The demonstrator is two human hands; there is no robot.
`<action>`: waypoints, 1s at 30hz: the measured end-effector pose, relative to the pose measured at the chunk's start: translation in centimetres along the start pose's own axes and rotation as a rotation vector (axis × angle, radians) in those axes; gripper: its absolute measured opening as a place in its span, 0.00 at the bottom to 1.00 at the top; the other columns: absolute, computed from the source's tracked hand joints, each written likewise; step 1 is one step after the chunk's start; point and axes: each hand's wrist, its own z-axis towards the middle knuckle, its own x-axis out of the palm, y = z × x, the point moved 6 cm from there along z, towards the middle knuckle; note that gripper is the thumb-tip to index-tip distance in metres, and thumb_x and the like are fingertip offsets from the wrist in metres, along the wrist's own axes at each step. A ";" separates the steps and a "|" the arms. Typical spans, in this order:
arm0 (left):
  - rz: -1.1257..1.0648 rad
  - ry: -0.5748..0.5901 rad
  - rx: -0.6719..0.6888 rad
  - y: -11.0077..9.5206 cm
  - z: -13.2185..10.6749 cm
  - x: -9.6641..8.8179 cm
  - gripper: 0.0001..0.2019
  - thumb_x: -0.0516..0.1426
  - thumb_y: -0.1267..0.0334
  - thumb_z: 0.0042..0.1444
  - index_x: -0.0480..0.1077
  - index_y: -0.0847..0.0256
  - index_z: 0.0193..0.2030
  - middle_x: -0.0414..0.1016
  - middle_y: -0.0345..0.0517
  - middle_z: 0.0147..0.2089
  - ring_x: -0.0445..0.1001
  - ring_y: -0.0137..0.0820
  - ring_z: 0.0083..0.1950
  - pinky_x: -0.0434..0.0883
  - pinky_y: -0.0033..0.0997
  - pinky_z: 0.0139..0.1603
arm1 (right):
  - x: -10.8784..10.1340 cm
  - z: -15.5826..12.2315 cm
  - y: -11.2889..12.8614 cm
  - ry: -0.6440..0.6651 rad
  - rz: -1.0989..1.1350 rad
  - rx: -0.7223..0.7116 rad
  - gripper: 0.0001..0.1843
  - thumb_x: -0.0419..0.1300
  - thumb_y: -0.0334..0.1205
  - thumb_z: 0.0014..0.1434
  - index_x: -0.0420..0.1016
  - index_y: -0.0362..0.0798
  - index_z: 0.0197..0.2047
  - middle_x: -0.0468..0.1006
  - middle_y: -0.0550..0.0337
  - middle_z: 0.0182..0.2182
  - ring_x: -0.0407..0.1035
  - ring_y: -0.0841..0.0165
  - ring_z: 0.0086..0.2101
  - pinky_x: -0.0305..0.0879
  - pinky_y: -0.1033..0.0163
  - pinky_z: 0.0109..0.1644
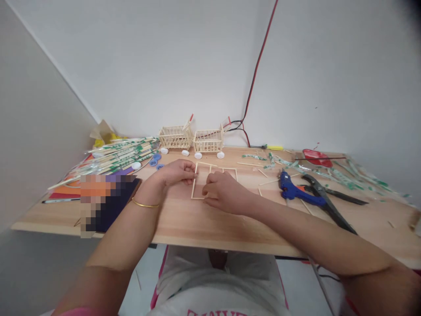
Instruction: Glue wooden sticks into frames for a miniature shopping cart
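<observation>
A flat frame of thin wooden sticks (201, 165) lies on the wooden table (184, 219) in front of me. My left hand (176, 172) rests on the table with its fingers curled, pinching the frame's left side. My right hand (223, 191) lies over the frame's lower right part, fingers closed down on the sticks. A gold bangle (144, 204) circles my left wrist.
Two small stick carts with white wheels (176, 137) (208, 141) stand at the back. Wrapped chopsticks (121, 156) pile at the left. A blue glue gun (294, 189) and black pliers (325, 197) lie to the right. Red cable (259, 61) runs up the wall.
</observation>
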 end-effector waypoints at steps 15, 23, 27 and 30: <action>-0.045 0.000 0.005 -0.6 -0.3 0.7 0.11 0.62 0.62 0.44 0.68 0.66 0.32 0.71 0.39 0.24 0.69 0.22 0.24 0.66 0.22 0.26 | 2.9 2.7 0.9 0.155 -0.200 0.053 0.10 0.53 0.36 0.52 0.76 0.45 0.30 0.74 0.51 0.40 0.63 0.60 0.40 0.49 0.57 0.39; -0.105 -0.030 0.031 -0.9 -0.1 1.1 0.13 0.62 0.62 0.46 0.70 0.66 0.38 0.72 0.40 0.27 0.68 0.21 0.24 0.66 0.21 0.27 | 1.9 2.8 0.8 0.182 -0.209 0.052 0.08 0.55 0.37 0.49 0.75 0.45 0.27 0.74 0.51 0.38 0.64 0.59 0.41 0.49 0.57 0.40; -0.175 -0.024 0.015 -0.9 -0.1 1.3 0.13 0.62 0.62 0.46 0.71 0.67 0.39 0.73 0.41 0.29 0.68 0.20 0.25 0.66 0.21 0.28 | 1.2 2.5 0.7 0.197 -0.201 0.056 0.08 0.55 0.36 0.49 0.75 0.46 0.28 0.75 0.52 0.38 0.64 0.61 0.40 0.49 0.58 0.40; -0.232 -0.001 -0.002 -0.9 -0.1 1.7 0.14 0.63 0.62 0.46 0.72 0.66 0.39 0.74 0.42 0.30 0.68 0.21 0.26 0.66 0.22 0.29 | 0.8 2.2 0.5 0.198 -0.183 0.057 0.07 0.55 0.36 0.49 0.75 0.46 0.28 0.75 0.53 0.37 0.65 0.61 0.39 0.48 0.58 0.40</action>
